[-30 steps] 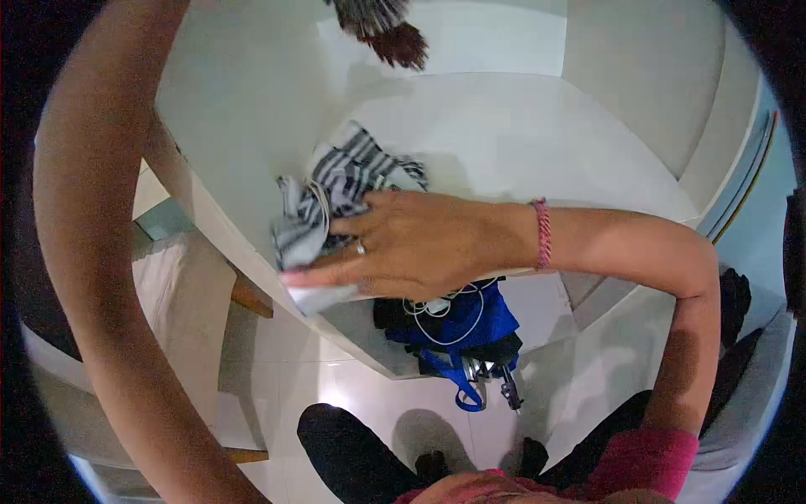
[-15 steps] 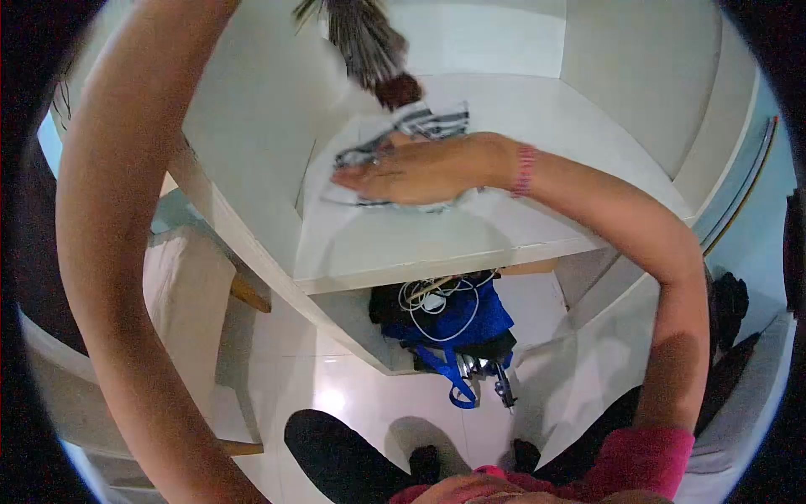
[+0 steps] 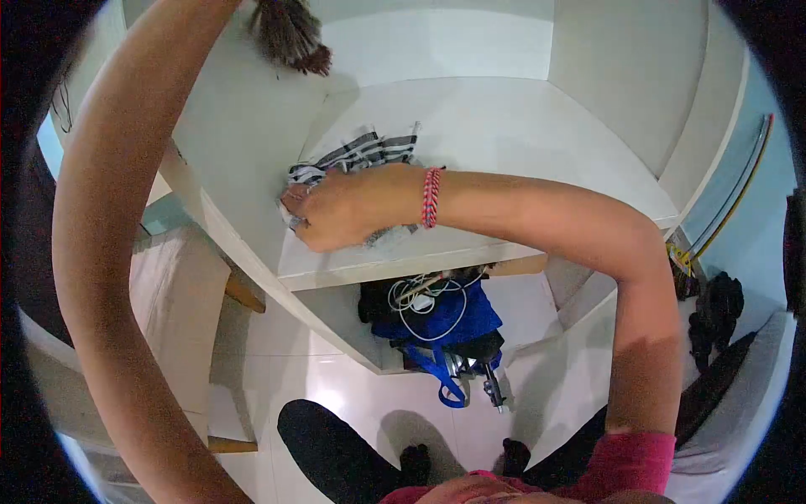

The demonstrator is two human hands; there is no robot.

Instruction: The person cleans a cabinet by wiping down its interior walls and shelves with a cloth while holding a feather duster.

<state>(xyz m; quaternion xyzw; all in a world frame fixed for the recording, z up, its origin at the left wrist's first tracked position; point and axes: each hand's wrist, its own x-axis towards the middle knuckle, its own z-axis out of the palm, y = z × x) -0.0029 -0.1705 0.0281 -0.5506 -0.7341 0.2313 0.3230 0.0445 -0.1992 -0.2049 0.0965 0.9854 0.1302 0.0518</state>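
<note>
My right hand (image 3: 357, 206), with a braided bracelet at the wrist, presses a black-and-white striped cloth (image 3: 365, 151) onto a white shelf (image 3: 495, 126) near its left front edge. Its fingers curl over the cloth, which bunches up beneath and behind them. My left forearm (image 3: 101, 244) rises along the left side and leaves through the top edge, so the left hand is out of sight. Close to where that arm leaves, a brown bristly bundle (image 3: 285, 34), like the end of a brush or small broom, hangs in view; what holds it is hidden.
Under the shelf are a blue bag (image 3: 470, 315), a looped white cable (image 3: 437, 332) and a black metal-and-plastic tool or stand (image 3: 495, 386). A cushioned chair (image 3: 172, 294) stands at left. Cabinet side panels (image 3: 638, 92) bound the shelf. Dark items (image 3: 718, 307) hang at right.
My right hand has moved left and toward the front edge with the cloth, its fingers now more curled. The bristly bundle has shifted up and left.
</note>
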